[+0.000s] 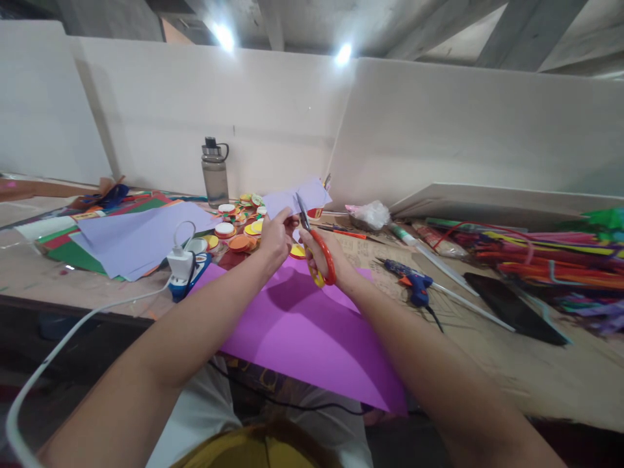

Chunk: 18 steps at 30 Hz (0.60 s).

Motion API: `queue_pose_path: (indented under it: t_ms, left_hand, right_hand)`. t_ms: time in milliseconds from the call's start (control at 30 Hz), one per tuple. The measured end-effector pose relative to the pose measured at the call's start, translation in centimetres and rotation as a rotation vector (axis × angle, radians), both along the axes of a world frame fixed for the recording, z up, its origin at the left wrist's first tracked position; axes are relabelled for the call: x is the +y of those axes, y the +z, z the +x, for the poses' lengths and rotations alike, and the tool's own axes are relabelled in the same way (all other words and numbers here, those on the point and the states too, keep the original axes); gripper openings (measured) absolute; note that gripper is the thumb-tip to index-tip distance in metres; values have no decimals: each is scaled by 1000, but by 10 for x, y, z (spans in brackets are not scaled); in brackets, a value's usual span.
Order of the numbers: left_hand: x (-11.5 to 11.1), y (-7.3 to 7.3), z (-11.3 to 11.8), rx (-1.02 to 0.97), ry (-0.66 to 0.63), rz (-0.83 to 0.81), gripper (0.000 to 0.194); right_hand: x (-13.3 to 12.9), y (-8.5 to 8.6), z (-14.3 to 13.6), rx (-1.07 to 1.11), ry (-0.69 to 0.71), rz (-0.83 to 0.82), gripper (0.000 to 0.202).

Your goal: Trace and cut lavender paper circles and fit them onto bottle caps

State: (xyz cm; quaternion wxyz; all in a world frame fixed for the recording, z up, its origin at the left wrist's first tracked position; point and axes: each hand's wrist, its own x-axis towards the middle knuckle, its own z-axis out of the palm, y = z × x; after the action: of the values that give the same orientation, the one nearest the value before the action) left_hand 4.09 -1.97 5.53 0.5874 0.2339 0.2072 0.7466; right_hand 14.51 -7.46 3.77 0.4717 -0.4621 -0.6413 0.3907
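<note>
The left hand [277, 238] pinches a lavender paper piece [279, 200] between thumb and fingers, holding it up off the table near the middle. The right hand [319, 252], just to its right, is wrapped around the red-and-yellow handles of a pair of scissors [304, 216], whose blades point away from the person and lie against that raised piece. Under both forearms spreads a bright purple paper sheet [302, 331], its near part hanging over the table edge. Just left of and beyond the left hand lie round paper discs, among them an orange disc [238, 243], with a grey water bottle [215, 182] standing upright on their far side. Farther left, lavender sheets [141, 237] rest over green and red ones, and a white plug adapter [180, 265] sits on a blue power strip [181, 290] near them. To the right of the scissors, a blue hot glue gun [416, 286] lies on brown paper [468, 325], with a black flat slab [511, 309] beyond it to the right. A clear plastic bag [371, 214] lies on the far side, and bundled pipe cleaners [550, 263] lie at the far right.
</note>
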Motion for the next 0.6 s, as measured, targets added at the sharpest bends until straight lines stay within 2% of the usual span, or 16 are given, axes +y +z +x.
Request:
queue_pose_path:
  t_ms: [267,367,433,500,533,600]
  left_hand:
    - [-5,3,-4,18,-57,-19,12]
    - [-4,7,-13,19,-126,-48,23]
    - [-1,10,-19,70,-143,-97,24]
    - [3,11,-24,166,-118,-134,11]
    - [5,11,-25,216,-104,-131,5]
    - [6,10,-24,302,-88,-83,6]
  right_hand:
    - [-5,5,-1,-27,-22,-6,40]
    - [-8,8,-2,-33,-18,-29,40]
    - [-10,11,-1,-45,-18,-45,39]
    - [-10,13,-1,-58,-23,-58,37]
    - [-9,13,-1,-63,-26,-59,37]
    - [-7,13,1,-61,-34,-55,38]
